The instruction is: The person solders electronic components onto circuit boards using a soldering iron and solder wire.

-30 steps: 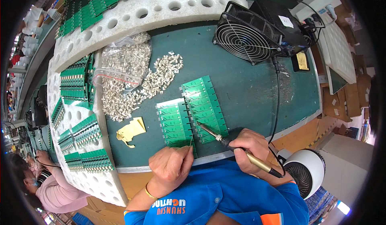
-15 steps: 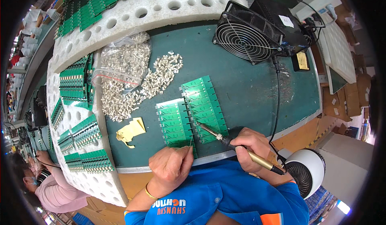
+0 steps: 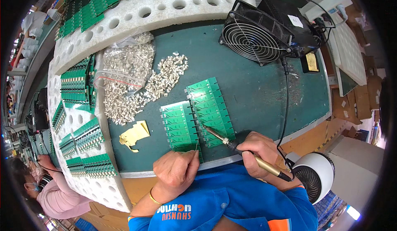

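My right hand (image 3: 258, 151) is closed around the gold-and-black handle of a soldering iron (image 3: 266, 164). Its tip points up and left, down at the edge of the right green circuit board panel (image 3: 206, 96). My left hand (image 3: 177, 167) is closed in a pinch at the table's front edge, with a thin strand of solder wire (image 3: 196, 146) sticking up from the fingertips. Beside the right panel, slightly nearer me, lies a left circuit board panel (image 3: 178, 121). Small white connectors line the left edges of both panels.
Loose connectors (image 3: 169, 72) are heaped by an open plastic bag (image 3: 130, 61). A yellow scrap (image 3: 135, 135) lies nearer. White foam (image 3: 93, 189) holds more boards at left. A black fan (image 3: 250, 36) stands at far right, the iron's cord (image 3: 285, 107) running past it. A co-worker (image 3: 58, 189) sits left.
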Motion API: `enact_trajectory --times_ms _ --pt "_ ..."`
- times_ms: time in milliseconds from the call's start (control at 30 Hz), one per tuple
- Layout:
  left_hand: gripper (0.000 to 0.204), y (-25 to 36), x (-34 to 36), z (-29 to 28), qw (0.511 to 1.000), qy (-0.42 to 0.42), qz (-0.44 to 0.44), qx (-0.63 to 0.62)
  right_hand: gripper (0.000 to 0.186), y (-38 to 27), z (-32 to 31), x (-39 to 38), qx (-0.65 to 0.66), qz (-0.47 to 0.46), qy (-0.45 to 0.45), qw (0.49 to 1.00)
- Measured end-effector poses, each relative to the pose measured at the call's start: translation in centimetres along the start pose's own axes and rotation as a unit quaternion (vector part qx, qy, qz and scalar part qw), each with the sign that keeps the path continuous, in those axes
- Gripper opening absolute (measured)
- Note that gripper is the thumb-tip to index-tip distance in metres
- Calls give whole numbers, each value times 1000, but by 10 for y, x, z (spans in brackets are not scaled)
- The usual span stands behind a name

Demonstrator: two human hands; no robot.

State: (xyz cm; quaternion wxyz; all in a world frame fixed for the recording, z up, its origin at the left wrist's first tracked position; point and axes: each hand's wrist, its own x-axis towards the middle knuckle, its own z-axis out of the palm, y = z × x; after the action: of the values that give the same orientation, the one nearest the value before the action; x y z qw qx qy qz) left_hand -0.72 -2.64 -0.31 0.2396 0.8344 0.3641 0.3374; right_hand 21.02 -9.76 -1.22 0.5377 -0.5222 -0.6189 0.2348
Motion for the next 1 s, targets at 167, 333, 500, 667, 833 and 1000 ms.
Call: enact_trajectory --times_ms 167,333,500,667,833,1000 --pt "18 0 -2 -2 1000 -20 -5 -5 10 1 0 -2 -9 -21 0 1000" --pt "16 1 -2 -4 999 -47 -27 -8 10 -1 -1 -2 -14 -24 -8 1000" --pt "16 1 -4 -4 999 -35 -27 -14 10 -1 0 -4 -12 -25 -6 1000" --pt "16 -1 -4 -3 999 -21 -25 -16 11 0 0 -3 -12 -21 -3 1000" --pt "17 -1 -4 -3 999 -15 -24 -23 11 0 1 -2 -6 -27 -5 1000" --pt "17 -1 -3 -2 999 -13 -25 -25 10 -1 1 -1 -8 -27 -7 1000"
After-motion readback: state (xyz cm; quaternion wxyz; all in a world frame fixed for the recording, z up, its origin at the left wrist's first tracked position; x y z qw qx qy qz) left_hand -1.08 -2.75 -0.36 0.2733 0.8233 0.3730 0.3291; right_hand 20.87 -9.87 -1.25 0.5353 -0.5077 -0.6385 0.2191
